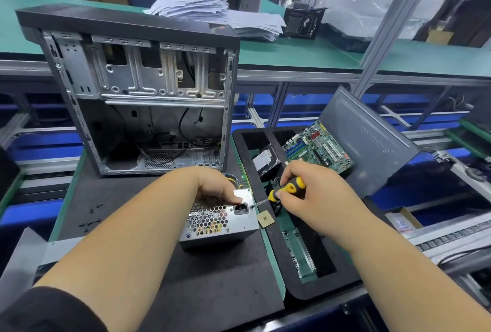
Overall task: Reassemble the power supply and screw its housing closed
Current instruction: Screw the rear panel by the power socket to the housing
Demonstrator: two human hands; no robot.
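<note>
Power supply (pixel 216 221) sits under your left hand (pixel 221 185), which grips its top edge. Your right hand (pixel 305 193) grips the screwdriver (pixel 285 190); its tip is hard to make out.

PSU: silver metal power supply box (pixel 218 222) on dark foam worktop (pixel 164 265), front centre.
Case: open grey steel PC case (pixel 138 87) behind PSU.
Tray: black foam tray (pixel 292 286) right of PSU; green motherboard (pixel 321 148) in its far end.
Screws: small black screws (pixel 91 216) left of PSU.

My left hand (pixel 221 185) lies palm down, fingers curled over an edge; my right hand (pixel 309 193) is clenched, both forearms reaching forward.
</note>
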